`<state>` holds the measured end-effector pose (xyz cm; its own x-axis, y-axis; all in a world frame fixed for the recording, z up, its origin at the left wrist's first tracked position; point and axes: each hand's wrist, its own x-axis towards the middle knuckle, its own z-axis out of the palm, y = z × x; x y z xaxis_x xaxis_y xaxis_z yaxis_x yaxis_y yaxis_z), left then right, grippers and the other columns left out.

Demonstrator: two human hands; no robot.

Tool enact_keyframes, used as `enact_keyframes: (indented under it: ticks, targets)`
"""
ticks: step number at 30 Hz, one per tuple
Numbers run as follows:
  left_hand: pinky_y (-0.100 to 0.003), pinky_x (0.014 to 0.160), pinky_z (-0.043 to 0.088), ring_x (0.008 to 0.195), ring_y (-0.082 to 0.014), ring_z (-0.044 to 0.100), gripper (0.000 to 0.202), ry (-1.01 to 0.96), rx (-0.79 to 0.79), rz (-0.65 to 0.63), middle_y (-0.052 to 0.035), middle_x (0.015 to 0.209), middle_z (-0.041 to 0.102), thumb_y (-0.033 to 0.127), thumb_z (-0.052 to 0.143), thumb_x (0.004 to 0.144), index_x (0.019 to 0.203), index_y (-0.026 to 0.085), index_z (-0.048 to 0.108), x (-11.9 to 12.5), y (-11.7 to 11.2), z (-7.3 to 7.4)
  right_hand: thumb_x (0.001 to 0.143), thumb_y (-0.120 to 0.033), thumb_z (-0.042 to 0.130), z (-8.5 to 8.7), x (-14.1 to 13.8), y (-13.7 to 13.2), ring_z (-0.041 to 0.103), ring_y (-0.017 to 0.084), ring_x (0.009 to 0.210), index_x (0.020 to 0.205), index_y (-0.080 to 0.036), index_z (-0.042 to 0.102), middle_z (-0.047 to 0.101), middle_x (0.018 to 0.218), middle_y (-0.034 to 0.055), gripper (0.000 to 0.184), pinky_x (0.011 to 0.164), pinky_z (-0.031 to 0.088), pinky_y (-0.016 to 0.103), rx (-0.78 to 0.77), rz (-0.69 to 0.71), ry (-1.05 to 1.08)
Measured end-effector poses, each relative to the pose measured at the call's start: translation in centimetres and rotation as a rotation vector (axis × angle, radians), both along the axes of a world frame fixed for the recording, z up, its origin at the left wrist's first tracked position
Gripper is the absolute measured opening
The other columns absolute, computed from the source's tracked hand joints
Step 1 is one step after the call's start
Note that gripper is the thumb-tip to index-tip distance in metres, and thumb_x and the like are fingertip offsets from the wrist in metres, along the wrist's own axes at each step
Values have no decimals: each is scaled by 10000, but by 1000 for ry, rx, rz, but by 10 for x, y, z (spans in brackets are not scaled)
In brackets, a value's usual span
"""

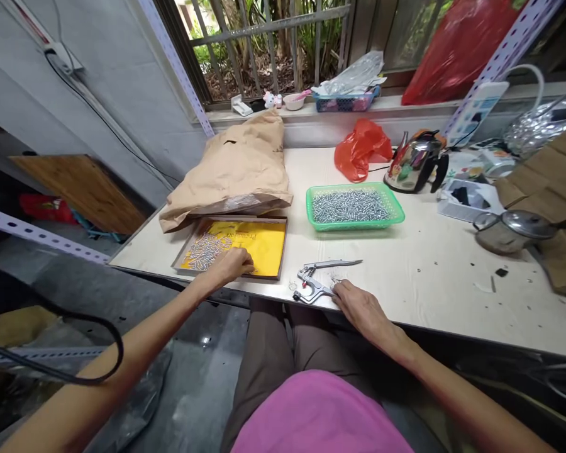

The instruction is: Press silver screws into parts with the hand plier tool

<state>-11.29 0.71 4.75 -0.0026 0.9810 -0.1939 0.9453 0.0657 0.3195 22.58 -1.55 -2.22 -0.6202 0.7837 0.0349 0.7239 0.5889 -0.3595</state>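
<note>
My left hand (234, 262) reaches over the right part of a shallow tray (283, 248) with a yellow sheet (268, 242) in it. Its fingers are bent together, and whatever they hold is hidden. A pile of small silvery metal pieces (205, 251) lies in the tray, left of that hand. My right hand (361, 308) rests at the table's front edge with its fingertips drawn together. It covers the end of the lower handle of metal hand-press pliers (314, 286), which lie with their handles apart. Small shiny bits (336, 279) are at its fingertips, too small to name.
A green basket (314, 225) full of small metal pieces stands behind the pliers. A large brown paper bag (236, 163) overhangs the tray's back. Farther right are a red plastic bag (362, 151), a kettle (412, 167), a lidded pot (512, 233) and cardboard (563, 189).
</note>
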Motion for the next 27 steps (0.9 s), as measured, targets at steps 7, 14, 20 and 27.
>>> enact_keyframes:
  ticks: [7,14,20,27]
  targets:
    - [-287,669,394,743,-222,634,136,206,-74,-152,-123,819,703,285,623,730,661,175,664,8,7,-13,962,-179,385,-2,0,0,552,148,748,891,-193,523,573,906,46,155,612,354,257,3,0,-27]
    - [-225,587,397,642,-157,609,79,-12,67,59,-45,671,665,211,594,706,661,182,651,20,8,-7,973,-228,407,9,-6,31,549,171,837,946,-199,572,595,945,61,169,624,315,264,42,-1,-258]
    - [-190,357,313,342,-68,416,122,-739,-211,294,54,467,518,264,642,709,750,150,630,86,-16,-12,978,-231,396,20,-4,57,530,186,855,990,-203,594,592,970,71,200,643,309,278,60,52,-294]
    - [-171,316,292,319,-44,420,169,-875,-237,476,38,516,575,254,703,692,746,131,600,130,-16,-38,973,-212,387,12,-3,58,527,208,880,1044,-207,585,584,1010,85,210,658,331,291,70,28,-308]
